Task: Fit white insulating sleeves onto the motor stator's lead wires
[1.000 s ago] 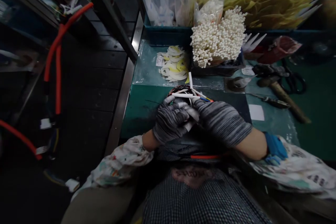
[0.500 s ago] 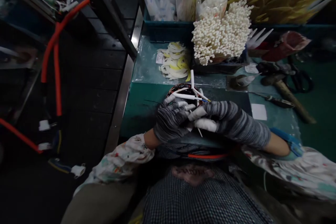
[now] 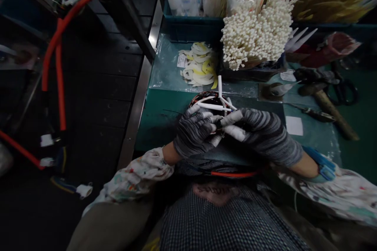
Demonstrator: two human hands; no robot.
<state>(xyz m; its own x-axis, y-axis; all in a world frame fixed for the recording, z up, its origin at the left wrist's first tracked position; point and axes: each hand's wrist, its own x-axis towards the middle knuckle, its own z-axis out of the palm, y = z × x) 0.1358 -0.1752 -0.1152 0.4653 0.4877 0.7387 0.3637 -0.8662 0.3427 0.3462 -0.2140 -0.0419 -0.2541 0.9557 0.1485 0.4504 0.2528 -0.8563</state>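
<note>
In front of me on the bench stands a round wound coil point(image 3: 203, 95), dark and copper-coloured, apparently a motor stator. White sleeves point(image 3: 210, 106) cover leads lying across its top, and another sleeve point(image 3: 220, 86) points upward. My left hand point(image 3: 196, 131), in a grey striped glove with white-wrapped fingertips, is closed at the coil's near left side. Fingertips of my right hand point(image 3: 247, 127), gloved and wrapped likewise, are pinched together close to the left fingers, at the coil's near right edge. Whatever lies between them is too small and covered to make out.
Behind the coil lie white and yellow curved strips point(image 3: 200, 64) on plastic. A box holds a bundle of thin white tubes point(image 3: 256, 27). To the right are a hammer point(image 3: 335, 113), scissors point(image 3: 349, 90) and a small bottle point(image 3: 281, 89). Orange-sleeved cables point(image 3: 60, 82) hang at left.
My right hand's fingertips have shifted slightly right and up. A thin white strand that showed below the fingers is out of sight. The view has moved a little.
</note>
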